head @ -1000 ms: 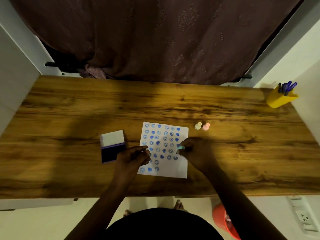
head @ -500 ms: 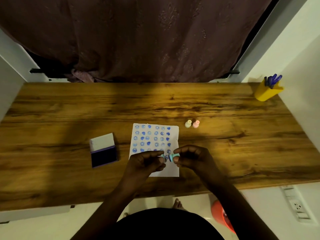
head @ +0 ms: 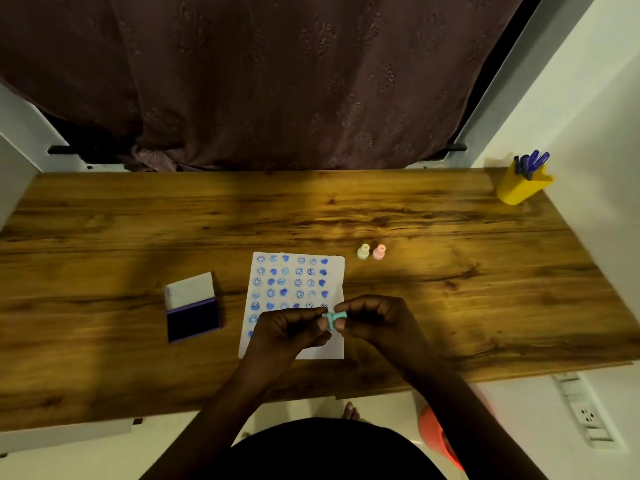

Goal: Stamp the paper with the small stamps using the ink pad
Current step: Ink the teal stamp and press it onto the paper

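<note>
Both hands meet above the lower part of the paper (head: 294,306): left hand (head: 287,330) and right hand (head: 375,318) pinch 1 teal stamp (head: 333,319) between their fingertips. The open ink pad (head: 192,308) lies left of the paper on the worktop (head: 450,306); 2 stamps (head: 371,251) stand beyond its upper right corner.

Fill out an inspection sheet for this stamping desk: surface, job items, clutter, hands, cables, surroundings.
Surface: wooden desk, bare apart from the items below.
Job's things: paper with rows of blue stamp marks; open ink pad to its left; yellow stamp and pink stamp upright beside the paper's far right corner; teal stamp held above the paper.
Clutter: yellow pen holder with blue pens, far right corner.
Hands: left hand and right hand both pinch the teal stamp.
Cables: nothing seen.
Surroundings: dark curtain behind; wall socket; orange bin below.
</note>
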`<state>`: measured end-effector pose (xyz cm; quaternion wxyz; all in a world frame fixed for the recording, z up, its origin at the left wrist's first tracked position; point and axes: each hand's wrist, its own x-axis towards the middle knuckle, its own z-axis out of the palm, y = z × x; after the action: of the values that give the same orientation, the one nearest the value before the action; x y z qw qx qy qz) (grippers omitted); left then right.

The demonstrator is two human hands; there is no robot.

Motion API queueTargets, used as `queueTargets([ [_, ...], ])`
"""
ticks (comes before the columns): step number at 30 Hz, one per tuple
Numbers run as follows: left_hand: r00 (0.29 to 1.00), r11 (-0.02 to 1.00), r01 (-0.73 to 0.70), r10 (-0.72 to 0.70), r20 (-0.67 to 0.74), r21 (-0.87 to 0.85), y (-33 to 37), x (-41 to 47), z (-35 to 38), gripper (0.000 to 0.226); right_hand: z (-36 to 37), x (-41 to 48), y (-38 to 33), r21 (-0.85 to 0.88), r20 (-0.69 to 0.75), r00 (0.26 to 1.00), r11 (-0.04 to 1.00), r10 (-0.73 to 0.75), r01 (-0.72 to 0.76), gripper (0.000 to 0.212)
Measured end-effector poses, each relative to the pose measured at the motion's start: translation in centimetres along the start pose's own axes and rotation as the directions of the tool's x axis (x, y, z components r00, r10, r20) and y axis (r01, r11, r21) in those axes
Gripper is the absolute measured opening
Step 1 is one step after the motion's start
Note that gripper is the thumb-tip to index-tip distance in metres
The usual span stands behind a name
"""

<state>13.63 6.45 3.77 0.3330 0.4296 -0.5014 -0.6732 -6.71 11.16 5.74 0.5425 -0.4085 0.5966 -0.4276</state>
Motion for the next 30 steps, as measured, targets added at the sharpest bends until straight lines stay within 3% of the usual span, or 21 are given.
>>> queueTargets([
  [5, 0.999, 0.999, -0.022, 0.023, -0.026, 0.045, -0.4, 0.3, 0.8, 0.043, -0.7, 0.0, 0.1, 0.016, 0.005, 0.999, 0.999, 0.052, -0.052, 0.013],
  [9, 0.997, 0.993, -0.044, 0.052, -0.065, 0.111, -0.8, 0.7, 1.6, 0.041, -1.0, 0.3, 0.6, -0.055, -0.026, 0.998, 0.996, 0.065, -0.066, 0.009],
  [12, 0.995, 0.986, -0.015, 0.031, -0.094, 0.164, -1.2, 1.1, 2.2, 0.039, -1.9, 1.0, 0.8, -0.2, -0.084, 0.996, 0.98, -0.014, -0.003, 0.015],
  [18, 0.977, 0.987, 0.049, -0.015, -0.212, 0.156, -1.7, 1.5, 2.1, 0.033, -5.6, 4.8, 0.7, -0.596, -0.337, 0.914, 0.803, -0.226, -0.022, 0.031],
  [30, 0.954, 0.992, 0.096, -0.067, -0.291, 0.085, -2.4, 0.7, 0.7, 0.029, -7.3, 10.8, 3.0, -0.835, -0.215, 0.935, 0.549, -0.283, -0.025, 0.039],
])
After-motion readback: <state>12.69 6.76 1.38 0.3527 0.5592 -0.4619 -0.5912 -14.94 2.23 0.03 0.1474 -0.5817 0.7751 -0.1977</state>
